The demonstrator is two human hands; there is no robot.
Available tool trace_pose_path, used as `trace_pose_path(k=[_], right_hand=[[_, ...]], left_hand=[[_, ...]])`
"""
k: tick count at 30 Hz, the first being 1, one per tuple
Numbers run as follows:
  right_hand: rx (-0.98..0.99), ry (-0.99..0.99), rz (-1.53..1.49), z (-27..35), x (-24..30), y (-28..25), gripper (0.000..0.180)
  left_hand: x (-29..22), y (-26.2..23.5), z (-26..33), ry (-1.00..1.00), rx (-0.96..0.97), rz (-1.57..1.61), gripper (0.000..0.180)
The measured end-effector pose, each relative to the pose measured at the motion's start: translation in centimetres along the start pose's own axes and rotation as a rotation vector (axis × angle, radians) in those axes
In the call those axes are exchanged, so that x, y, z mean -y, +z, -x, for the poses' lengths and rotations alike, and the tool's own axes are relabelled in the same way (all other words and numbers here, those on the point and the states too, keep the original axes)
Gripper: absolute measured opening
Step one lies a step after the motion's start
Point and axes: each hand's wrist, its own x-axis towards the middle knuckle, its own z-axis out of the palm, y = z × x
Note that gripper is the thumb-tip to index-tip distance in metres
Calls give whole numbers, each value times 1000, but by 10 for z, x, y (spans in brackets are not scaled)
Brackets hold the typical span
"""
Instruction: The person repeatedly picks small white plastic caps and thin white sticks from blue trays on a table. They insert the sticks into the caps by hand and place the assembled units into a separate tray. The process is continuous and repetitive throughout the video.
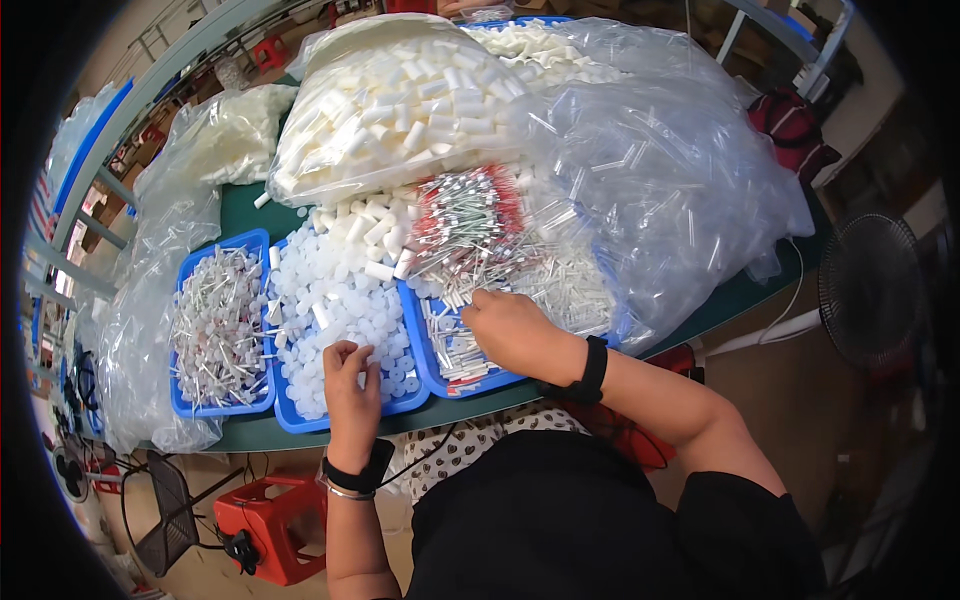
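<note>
My left hand (352, 390) hovers over the near part of a blue tray (305, 425) heaped with translucent white round caps (365, 335). Its fingers are bent and somewhat apart, with nothing visible between them. My right hand (512, 332) is closed, fingertips pinched together, above another blue tray (425, 360) of thin white plastic sticks (455, 345). Whatever the right fingers hold is hidden. Just beyond them lies a bundle of thin green-and-white pieces with red tips (470, 215). White cylindrical pieces (370, 225) are heaped behind the caps.
A third blue tray (180, 400) at the left holds thin pieces with pale ends. Behind stands a big clear bag of white cylinders (400, 110). Crumpled clear plastic bags (660, 170) cover the right side of the green table (245, 215). A red stool (265, 530) and a fan (870, 290) flank me.
</note>
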Motion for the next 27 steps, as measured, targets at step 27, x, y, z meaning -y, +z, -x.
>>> trace_pose_path(k=[27], right_hand=[[-95, 491, -1407, 30, 23, -31, 15]], left_hand=[[-70, 43, 28, -949, 383, 1987, 40]])
